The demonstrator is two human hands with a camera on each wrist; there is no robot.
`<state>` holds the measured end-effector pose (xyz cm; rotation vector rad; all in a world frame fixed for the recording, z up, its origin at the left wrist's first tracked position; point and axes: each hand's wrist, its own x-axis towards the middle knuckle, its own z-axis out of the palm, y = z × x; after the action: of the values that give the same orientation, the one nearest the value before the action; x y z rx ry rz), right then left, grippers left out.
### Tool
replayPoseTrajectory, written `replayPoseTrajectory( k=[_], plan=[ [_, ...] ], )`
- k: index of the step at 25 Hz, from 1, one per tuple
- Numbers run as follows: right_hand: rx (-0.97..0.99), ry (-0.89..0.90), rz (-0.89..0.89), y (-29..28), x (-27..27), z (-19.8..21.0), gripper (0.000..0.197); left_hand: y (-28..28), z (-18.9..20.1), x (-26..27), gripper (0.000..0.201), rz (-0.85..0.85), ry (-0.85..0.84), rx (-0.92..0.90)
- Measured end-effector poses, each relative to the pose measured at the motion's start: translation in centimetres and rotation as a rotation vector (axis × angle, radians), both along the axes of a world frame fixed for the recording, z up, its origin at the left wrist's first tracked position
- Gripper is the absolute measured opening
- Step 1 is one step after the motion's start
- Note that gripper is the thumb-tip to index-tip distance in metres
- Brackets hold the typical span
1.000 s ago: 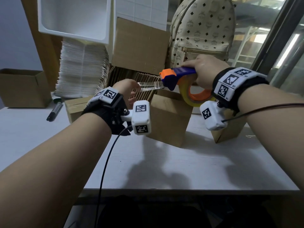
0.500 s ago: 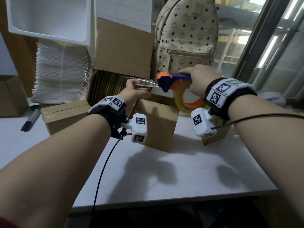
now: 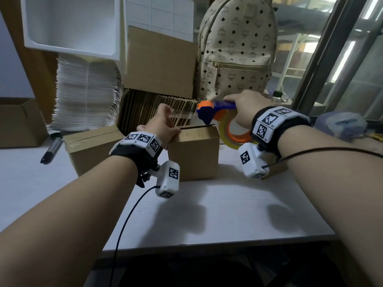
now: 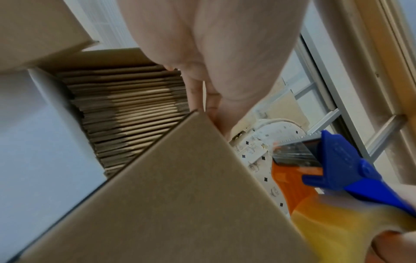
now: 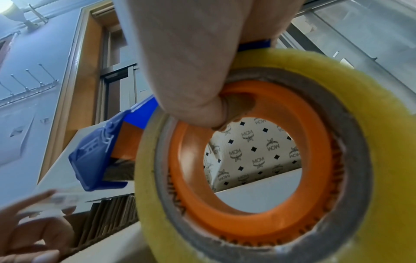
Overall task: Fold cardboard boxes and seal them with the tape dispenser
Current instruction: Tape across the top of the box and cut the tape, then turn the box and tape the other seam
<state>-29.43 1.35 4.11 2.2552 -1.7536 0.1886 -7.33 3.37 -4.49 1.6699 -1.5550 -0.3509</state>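
A small brown cardboard box [image 3: 194,154] stands on the white table [image 3: 238,214], its top flaps closed with a dark seam showing. Just above its top, my right hand [image 3: 241,108] grips the blue and orange tape dispenser [image 3: 209,111] with its yellow tape roll [image 3: 234,139], fingers curled through the roll's orange core [image 5: 258,222]. A clear tape strip [image 3: 182,116] runs left from the dispenser's head [image 5: 96,156]. My left hand [image 3: 169,119] pinches the strip's free end over the box's left top edge. In the left wrist view the box wall [image 4: 180,195] fills the foreground below my fingers [image 4: 202,96].
A taped box [image 3: 91,146] sits left of the one in use, with a black marker [image 3: 51,150] beside it. Behind stand flat cardboard sheets [image 3: 149,108], a white paper stack [image 3: 87,92], a patterned backpack [image 3: 238,48] and an open box [image 3: 18,123]. A blue cloth [image 3: 339,125] lies right.
Both hands have come down with the stretched tape, from well above the box to just over its top. The strip stays pinched in my left hand.
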Motion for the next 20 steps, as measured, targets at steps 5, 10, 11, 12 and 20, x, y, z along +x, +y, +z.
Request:
replayPoseTrajectory(
  k=[5,10,11,12,20],
  plan=[
    [-0.026,0.001,0.011,-0.3,1.6,-0.5,0.06,0.8,0.8,2.1,0.042,0.04,-0.163,0.047],
    [-0.012,0.034,-0.018,-0.8,0.5,-0.4,0.061,0.3,0.9,1.0,0.031,-0.029,-0.231,0.072],
    [-0.02,0.048,-0.038,-0.8,0.2,-0.6,0.06,0.2,0.9,0.5,0.029,-0.036,-0.232,0.077],
    [-0.03,0.061,-0.056,-0.8,0.0,-1.0,0.059,0.0,0.9,0.0,0.027,-0.043,-0.235,0.081],
    [-0.007,0.049,-0.081,-1.3,-1.7,-3.0,0.061,-0.7,1.0,-1.4,0.036,-0.11,-0.244,0.125]
  ],
)
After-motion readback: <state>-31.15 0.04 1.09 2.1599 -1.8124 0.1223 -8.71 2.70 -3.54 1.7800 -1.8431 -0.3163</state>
